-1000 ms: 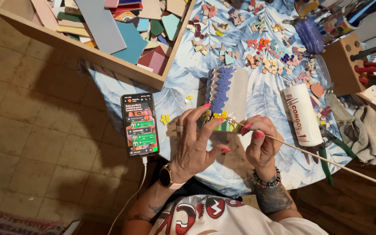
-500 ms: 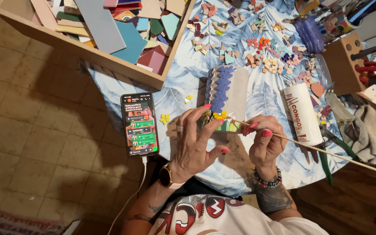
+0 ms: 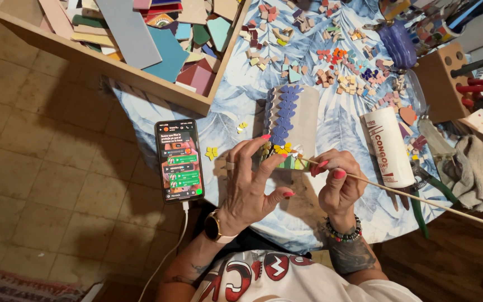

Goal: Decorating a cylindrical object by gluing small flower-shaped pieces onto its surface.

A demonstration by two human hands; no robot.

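The left hand (image 3: 252, 187) spreads open fingers over the mosaic piece (image 3: 293, 126), while the right hand (image 3: 339, 184) pinches a thin wooden stick (image 3: 420, 198) whose tip lies just beyond the fingertips.

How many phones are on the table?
1. The phone lies screen-up at the table's near edge, just left of the left hand, with a cable plugged in.

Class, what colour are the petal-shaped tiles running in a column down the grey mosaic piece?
Blue-violet petal tiles on the grey mosaic piece, clearest in the head view.
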